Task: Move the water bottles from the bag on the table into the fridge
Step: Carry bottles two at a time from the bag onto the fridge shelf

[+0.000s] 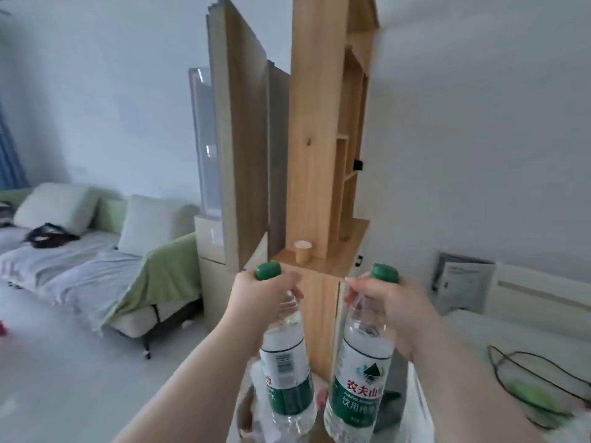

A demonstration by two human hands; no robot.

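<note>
My left hand (262, 298) grips the neck of a clear water bottle (286, 366) with a green cap and a green and white label. My right hand (387, 302) holds a second, matching water bottle (359, 378) by its neck. Both bottles hang upright side by side in the air at the bottom centre. Below them the whitish open top of a bag (419, 407) shows at the bottom edge, its inside blurred. No fridge is clearly identifiable in this view.
A tall wooden shelf unit (316, 161) stands straight ahead, a paper cup (303, 251) on its ledge. A sofa (89, 260) with cushions and a green blanket fills the left. On the right, a white surface carries a black cable (527, 378) and a green item.
</note>
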